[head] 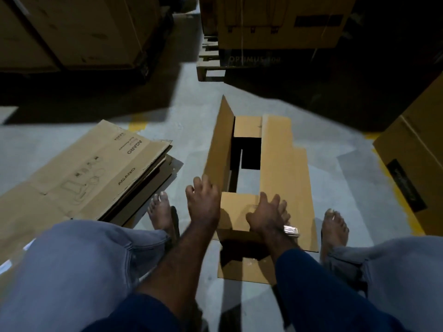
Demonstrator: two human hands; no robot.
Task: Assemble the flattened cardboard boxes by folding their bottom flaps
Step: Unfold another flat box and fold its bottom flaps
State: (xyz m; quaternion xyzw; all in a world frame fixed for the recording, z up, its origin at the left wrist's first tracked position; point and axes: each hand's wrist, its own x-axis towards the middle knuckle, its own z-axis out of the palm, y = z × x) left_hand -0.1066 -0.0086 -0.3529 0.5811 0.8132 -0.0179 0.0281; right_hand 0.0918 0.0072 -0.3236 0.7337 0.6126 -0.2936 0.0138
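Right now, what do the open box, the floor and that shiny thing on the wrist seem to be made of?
Box: brown cardboard, matte, creased along its folds. Floor: likely concrete, dull grey with worn yellow paint. Wristband: probably metal, since it glints; too blurred to be sure.

Stack [91,173], left of frame: cut off by the left edge, near end hidden behind a knee [72,271]; small print unreadable. Box [282,164], centre: inside lost in shadow; near flap partly covered by the right hand [268,214]. Left hand [203,200]: blurred; contact with the Box cannot be told. Carton [417,149], right edge: cut off, label [405,185] blurred. Upper right: too dark to make out.
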